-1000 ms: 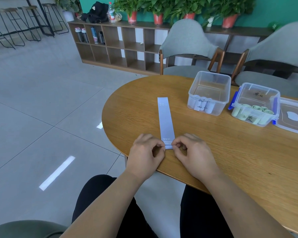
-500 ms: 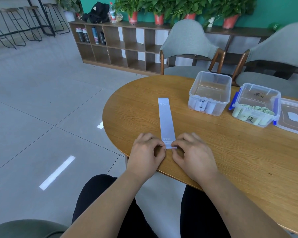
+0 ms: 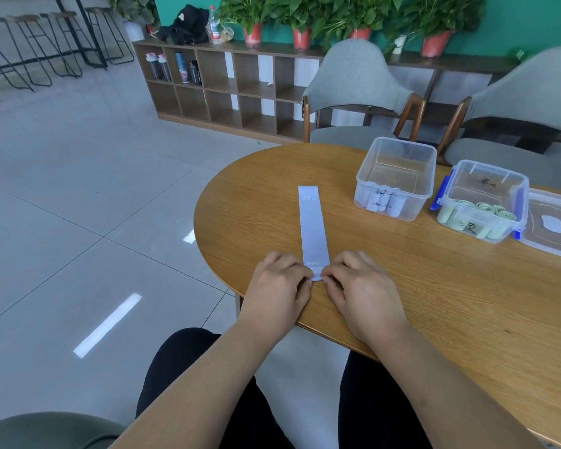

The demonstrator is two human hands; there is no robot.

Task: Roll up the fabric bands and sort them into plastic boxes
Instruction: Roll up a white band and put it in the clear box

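**First turn of a band, and the roll could easily run crooked**

Both hands pinch the near end of a pale blue band [image 3: 313,228] that lies flat on a wooden table [image 3: 434,303], close to the table's near edge. The left hand [image 3: 277,283] and the right hand [image 3: 361,286] sit knuckles up on either side of the strip, fingers curled closed onto its last bit, where a small fold or first curl seems to be forming; how much is turned cannot be told, as the fingers hide it. The rest of the band runs straight away from the person, with "20" printed near the far end.

The main risk, judged from this start, is a skewed roll: if one hand turns ahead of the other, the band would wind into a cone instead of a neat cylinder. A loose first turn could also spring open once released, and the free length might slide on the smooth wood if pushed rather than rolled.

Farther off to the right stand two plastic boxes. The clear box [image 3: 397,179] holds pale rolls matching this band; the blue-clipped box [image 3: 484,202] just beside it holds green rolls, with a lid [image 3: 554,225] lying at its right. A mix-up between them would spoil the sorting.
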